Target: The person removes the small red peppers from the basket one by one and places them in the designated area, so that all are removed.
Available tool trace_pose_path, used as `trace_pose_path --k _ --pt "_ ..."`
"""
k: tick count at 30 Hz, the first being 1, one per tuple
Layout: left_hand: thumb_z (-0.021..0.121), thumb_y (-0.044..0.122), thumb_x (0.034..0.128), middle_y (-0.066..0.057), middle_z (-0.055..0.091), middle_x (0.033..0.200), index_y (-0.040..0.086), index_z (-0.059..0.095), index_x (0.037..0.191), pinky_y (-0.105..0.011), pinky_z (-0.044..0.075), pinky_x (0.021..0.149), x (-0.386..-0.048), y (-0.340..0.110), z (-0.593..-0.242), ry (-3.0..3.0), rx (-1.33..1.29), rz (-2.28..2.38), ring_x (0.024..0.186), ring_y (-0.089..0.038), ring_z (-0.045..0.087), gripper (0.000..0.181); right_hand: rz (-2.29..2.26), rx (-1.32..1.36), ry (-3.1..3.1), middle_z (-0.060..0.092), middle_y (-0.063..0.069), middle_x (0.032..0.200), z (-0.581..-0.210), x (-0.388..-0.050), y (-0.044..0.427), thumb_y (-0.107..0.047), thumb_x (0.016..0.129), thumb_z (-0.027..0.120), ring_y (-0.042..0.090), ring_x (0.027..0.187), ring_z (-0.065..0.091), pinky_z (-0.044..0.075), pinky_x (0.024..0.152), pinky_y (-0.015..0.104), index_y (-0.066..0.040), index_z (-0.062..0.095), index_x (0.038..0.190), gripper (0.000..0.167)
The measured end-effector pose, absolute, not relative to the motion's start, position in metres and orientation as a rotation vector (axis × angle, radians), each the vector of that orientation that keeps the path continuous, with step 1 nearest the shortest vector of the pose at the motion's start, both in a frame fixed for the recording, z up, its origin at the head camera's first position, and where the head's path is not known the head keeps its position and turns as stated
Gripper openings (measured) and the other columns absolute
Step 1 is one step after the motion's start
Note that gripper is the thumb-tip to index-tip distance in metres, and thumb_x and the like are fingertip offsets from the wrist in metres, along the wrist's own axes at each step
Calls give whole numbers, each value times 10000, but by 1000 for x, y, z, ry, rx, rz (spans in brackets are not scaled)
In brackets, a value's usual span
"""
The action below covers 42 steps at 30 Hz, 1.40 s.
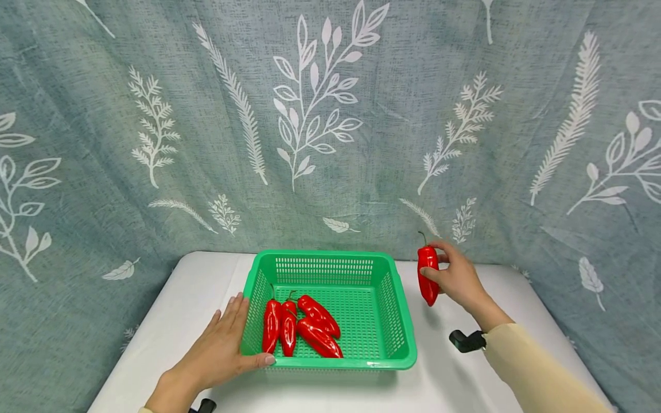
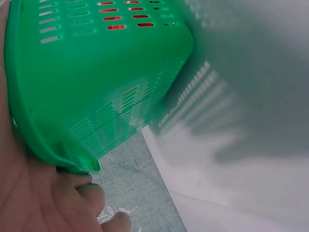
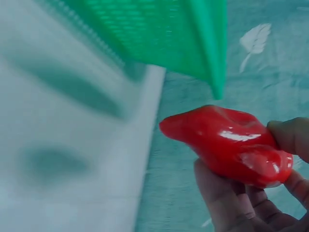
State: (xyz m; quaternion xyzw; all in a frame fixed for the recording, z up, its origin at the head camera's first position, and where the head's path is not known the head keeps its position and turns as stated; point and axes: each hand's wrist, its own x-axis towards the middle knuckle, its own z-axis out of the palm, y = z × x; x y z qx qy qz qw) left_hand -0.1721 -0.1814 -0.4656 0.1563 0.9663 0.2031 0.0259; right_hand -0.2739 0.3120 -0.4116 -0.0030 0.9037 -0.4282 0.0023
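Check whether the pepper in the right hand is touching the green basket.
Apart. The head view shows it: a strip of white tabletop separates the pepper, held in the right hand, from the green basket's right rim.

Your right arm: long, pale yellow cloth sleeve (image 1: 537, 367), plain and mostly smooth, ending near your wrist. Beside it, you wear small, black, rounded plastic-looking gadget (image 1: 466, 341), like short bent tube. Your left side: only tiny corner of pale yellow left sleeve (image 1: 146, 410) shows. Another small black gadget (image 1: 205, 406) there, partly cut off. Your left hand (image 1: 222, 341) and right hand (image 1: 459, 281): bare, with short nails on left.
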Motion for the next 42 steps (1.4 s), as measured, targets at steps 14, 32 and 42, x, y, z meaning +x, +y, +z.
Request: trace_pose_path --k 14,32,42 --pt "659 870 787 -266 189 1732 -66 211 1648 -639 192 1287 -173 -187 -464 2980 486 643 1615 -426 193 1349 -1186 110 2736 529 365 1365 -481 -289 313 -134 938 712 429 1064 689 646 635 371 -7 400 1559 707" --pt "638 887 786 -258 183 1735 -59 199 1653 -632 211 1285 -172 -186 -465 2994 499 656 1614 -421 197 1356 -1075 146 2767 588 328 1298 -501 -297 315 -168 930 730 369 1012 675 621 666 355 6 450 1524 680" --pt "685 830 808 -259 184 1735 -64 199 1652 -635 221 1282 -173 -186 -464 2989 500 654 1613 -422 202 1321 -1058 169 2758 601 336 1323 -507 -298 315 -175 940 746 377 1046 679 651 733 397 19 464 1518 672"
